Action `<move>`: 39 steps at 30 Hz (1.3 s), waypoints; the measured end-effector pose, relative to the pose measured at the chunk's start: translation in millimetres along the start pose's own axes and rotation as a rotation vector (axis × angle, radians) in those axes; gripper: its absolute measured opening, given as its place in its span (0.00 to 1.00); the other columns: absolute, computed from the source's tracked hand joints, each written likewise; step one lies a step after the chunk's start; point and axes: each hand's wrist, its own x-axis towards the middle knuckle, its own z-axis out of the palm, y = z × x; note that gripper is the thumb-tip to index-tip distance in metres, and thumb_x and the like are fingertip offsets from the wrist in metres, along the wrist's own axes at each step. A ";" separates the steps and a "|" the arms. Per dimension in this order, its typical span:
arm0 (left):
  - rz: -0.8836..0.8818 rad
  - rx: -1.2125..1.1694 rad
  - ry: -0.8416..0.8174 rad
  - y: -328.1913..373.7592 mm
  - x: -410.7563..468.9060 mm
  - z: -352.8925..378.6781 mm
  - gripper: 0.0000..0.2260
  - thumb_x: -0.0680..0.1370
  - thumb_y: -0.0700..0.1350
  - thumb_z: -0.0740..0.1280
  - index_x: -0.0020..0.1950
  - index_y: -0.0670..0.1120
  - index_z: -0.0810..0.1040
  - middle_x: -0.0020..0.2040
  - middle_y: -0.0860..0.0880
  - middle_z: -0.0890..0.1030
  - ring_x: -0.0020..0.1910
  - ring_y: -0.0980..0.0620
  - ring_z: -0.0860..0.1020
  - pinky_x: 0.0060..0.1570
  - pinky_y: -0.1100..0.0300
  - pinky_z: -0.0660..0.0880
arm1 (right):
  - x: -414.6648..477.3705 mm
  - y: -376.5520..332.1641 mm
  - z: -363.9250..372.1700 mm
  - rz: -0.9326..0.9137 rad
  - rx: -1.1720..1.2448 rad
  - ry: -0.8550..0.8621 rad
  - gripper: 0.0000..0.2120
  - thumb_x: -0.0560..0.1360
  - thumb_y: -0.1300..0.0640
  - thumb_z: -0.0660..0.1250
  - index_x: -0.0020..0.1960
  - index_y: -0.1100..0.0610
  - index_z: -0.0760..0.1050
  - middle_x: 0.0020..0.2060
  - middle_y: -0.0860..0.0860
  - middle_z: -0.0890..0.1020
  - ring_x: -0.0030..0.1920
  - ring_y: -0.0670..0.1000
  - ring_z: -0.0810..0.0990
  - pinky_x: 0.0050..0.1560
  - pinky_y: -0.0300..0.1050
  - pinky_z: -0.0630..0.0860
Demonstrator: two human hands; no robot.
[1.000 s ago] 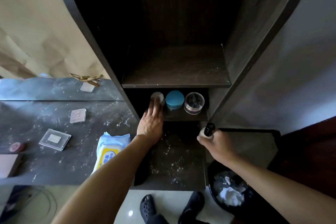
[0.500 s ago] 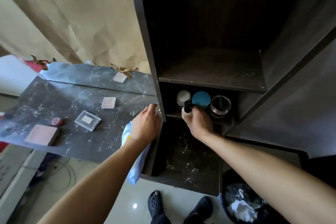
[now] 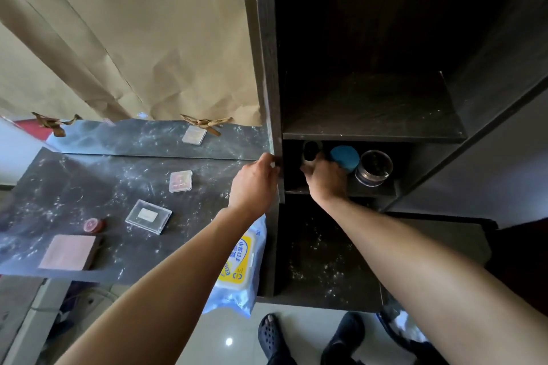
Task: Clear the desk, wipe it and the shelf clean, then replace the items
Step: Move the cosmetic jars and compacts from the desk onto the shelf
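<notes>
The small black-capped bottle [image 3: 310, 151], judged light and slick, is held round its body by the curled fingers [image 3: 310, 169] of the right hand [image 3: 324, 179] at the low dark shelf [image 3: 373, 191], beside a round blue-lidded jar [image 3: 344, 157], the dark upright cabinet panel [image 3: 268, 68] being gripped by the left hand [image 3: 255, 184]

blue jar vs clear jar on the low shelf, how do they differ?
Lid: the blue jar has an opaque blue top; the clear jar is see-through, with dark contents showing.
View: the blue jar is partly hidden behind the right hand, which grips a bottle; the clear jar sits unobstructed, further right.
Shared: both are round, upright and side by side on the same low shelf.
</notes>
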 end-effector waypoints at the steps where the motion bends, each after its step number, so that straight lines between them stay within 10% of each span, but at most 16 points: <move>1: 0.021 0.003 -0.009 -2.2 0.7 -0.9 0.08 0.78 0.45 0.58 0.51 0.43 0.73 0.40 0.42 0.82 0.40 0.36 0.78 0.35 0.49 0.74 | -0.4 -1.1 0.6 0.014 0.000 0.000 0.16 0.77 0.48 0.64 0.57 0.60 0.72 0.48 0.58 0.82 0.50 0.59 0.81 0.42 0.47 0.73; 16: -0.103 0.162 -0.280 -78.5 -72.0 -39.2 0.10 0.76 0.44 0.61 0.54 0.47 0.77 0.47 0.46 0.83 0.48 0.40 0.79 0.43 0.53 0.76 | -97.1 19.1 0.6 -0.194 0.019 -0.020 0.17 0.77 0.46 0.63 0.61 0.53 0.74 0.46 0.46 0.84 0.46 0.50 0.83 0.42 0.46 0.77; 27: -0.514 0.259 -0.225 -161.8 -199.2 -97.9 0.04 0.76 0.44 0.60 0.42 0.46 0.70 0.46 0.45 0.81 0.47 0.42 0.78 0.40 0.55 0.70 | -129.9 -84.3 61.9 -0.539 0.041 -0.257 0.14 0.75 0.48 0.64 0.58 0.51 0.75 0.44 0.48 0.82 0.47 0.55 0.80 0.45 0.46 0.74; 39: -0.627 0.268 -0.167 -302.5 -168.4 -161.6 0.11 0.78 0.49 0.61 0.57 0.47 0.75 0.54 0.46 0.74 0.55 0.44 0.74 0.50 0.51 0.74 | -109.8 -219.8 150.5 -0.643 -0.060 -0.386 0.16 0.73 0.48 0.65 0.60 0.51 0.73 0.52 0.46 0.79 0.54 0.52 0.78 0.48 0.46 0.73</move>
